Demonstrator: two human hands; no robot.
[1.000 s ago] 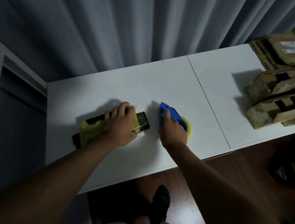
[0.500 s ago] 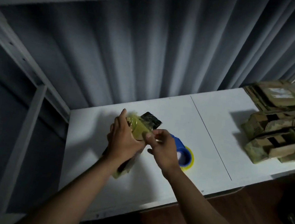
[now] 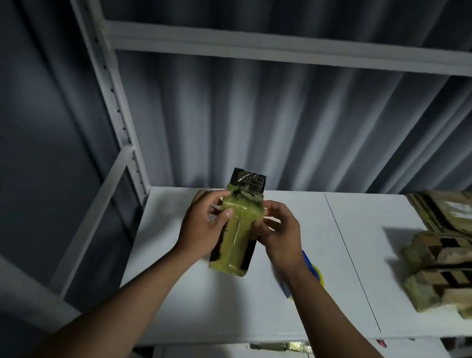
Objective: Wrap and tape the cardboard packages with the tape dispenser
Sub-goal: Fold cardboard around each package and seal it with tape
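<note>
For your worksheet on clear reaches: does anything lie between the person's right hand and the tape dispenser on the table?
Nothing visible does. The right hand holds the package just above the tape dispenser, whose near part the right wrist hides.

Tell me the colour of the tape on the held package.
Yellowish-green tape over a black package, in the head view.

Black package (image 3: pixel 238 223) banded in translucent yellow-green tape, above a white worktop (image 3: pixel 242 307), blue and yellow tape dispenser (image 3: pixel 311 270) right of the package, brown cardboard packages (image 3: pixel 450 264) with yellowish tape further right, grey pleated curtain (image 3: pixel 294 132) behind
</note>
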